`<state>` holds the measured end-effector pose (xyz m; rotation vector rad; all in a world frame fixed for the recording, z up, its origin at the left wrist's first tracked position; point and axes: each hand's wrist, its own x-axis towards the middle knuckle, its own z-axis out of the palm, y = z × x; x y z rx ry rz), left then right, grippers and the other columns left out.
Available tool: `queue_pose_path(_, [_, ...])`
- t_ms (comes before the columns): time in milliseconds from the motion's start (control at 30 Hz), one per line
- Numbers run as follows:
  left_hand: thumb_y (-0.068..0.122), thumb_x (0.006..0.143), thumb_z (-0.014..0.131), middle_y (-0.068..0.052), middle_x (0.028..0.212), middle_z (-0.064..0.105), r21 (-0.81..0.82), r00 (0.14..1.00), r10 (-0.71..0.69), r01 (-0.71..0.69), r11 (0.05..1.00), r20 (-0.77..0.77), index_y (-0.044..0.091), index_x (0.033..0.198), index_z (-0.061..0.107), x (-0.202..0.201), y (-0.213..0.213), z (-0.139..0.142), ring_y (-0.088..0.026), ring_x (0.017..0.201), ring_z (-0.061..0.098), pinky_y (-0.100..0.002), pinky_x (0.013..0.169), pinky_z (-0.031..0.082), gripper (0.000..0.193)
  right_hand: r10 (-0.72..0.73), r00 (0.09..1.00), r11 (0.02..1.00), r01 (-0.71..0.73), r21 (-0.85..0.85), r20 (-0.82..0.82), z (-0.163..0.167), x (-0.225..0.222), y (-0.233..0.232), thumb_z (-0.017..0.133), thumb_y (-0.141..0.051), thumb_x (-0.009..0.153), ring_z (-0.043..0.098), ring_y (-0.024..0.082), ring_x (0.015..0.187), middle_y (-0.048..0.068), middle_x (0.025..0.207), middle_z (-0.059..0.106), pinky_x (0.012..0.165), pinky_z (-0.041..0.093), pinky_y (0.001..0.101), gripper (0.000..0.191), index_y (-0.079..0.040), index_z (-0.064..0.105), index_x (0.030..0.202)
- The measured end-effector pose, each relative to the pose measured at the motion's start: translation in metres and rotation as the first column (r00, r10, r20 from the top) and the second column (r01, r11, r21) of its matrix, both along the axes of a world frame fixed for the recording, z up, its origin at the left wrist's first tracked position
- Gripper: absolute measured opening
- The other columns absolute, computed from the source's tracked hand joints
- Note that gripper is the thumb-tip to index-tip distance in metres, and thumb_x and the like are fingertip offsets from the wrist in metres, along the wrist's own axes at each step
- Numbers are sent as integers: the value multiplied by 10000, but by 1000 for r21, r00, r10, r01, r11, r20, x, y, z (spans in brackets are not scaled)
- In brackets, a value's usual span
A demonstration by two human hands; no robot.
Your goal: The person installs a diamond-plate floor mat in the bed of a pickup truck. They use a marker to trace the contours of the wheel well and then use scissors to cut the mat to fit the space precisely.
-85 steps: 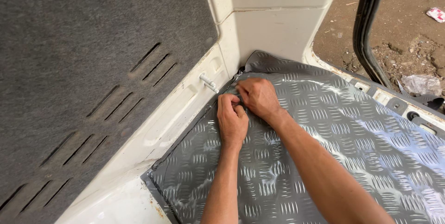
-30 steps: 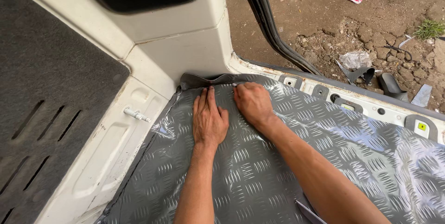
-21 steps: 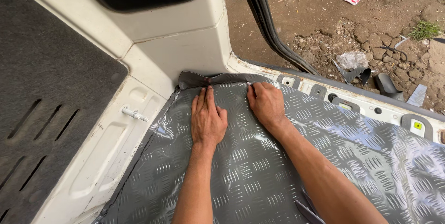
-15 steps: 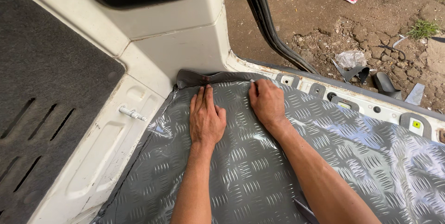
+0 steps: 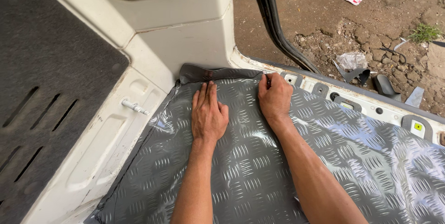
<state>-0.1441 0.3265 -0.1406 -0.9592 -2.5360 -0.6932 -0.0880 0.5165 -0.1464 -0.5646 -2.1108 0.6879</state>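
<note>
Left hand (image 5: 208, 112) and right hand (image 5: 276, 99) press flat on grey tread-patterned mat (image 5: 259, 173)

The floor mat (image 5: 259, 168) looks like glossy grey vinyl embossed with a raised tread-plate pattern, catching bright highlights. The side panel (image 5: 51, 94) is matt, fuzzy grey carpet cloth, framed by smooth, scuffed white painted metal (image 5: 185, 38). Outside, the ground (image 5: 324, 15) is rough dry dirt.

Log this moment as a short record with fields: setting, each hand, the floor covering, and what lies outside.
setting: rear floor of a white vehicle, door opening to bare ground
left hand: flat, palm down on the floor mat
right hand: curled at the mat's far edge by the door sill
floor mat: grey, tread-plate pattern, corner turned up against the white pillar
side panel: grey carpet with slots
outside: dirt, scraps of litter
</note>
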Motion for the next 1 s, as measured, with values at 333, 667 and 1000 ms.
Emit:
queue_pose_path(333, [126, 924, 501, -252, 1475, 548, 31, 1000, 7, -7, 999, 29, -107, 1392, 508, -2, -3, -5, -363, 1439, 459, -488, 1231, 273, 522, 62, 997, 990, -68, 127, 49, 4, 3, -8, 727, -139, 957, 664, 344, 624, 190, 741, 688, 624, 521, 459, 204, 23, 681, 842])
queue_pose_path(667, [135, 923, 503, -243, 1483, 542, 36, 999, 13, -15, 999, 39, -89, 1384, 517, -3, -4, -4, -360, 1445, 457, -487, 1236, 268, 513, 50, 996, 992, -58, 110, 74, 2, 1, -9, 722, -189, 969, 676, 341, 600, 179, 748, 699, 606, 530, 448, 238, 3, 685, 833])
queue_pose_path(1000, [232, 905, 526, -270, 1552, 451, 37, 993, 44, -48, 998, 108, -89, 1483, 410, -10, -12, -20, -357, 1494, 386, -470, 1266, 236, 671, 80, 997, 988, -77, 132, -21, -24, -3, -5, 732, -173, 1081, 668, 332, 748, 164, 867, 687, 715, 527, 463, 201, 0, 677, 994])
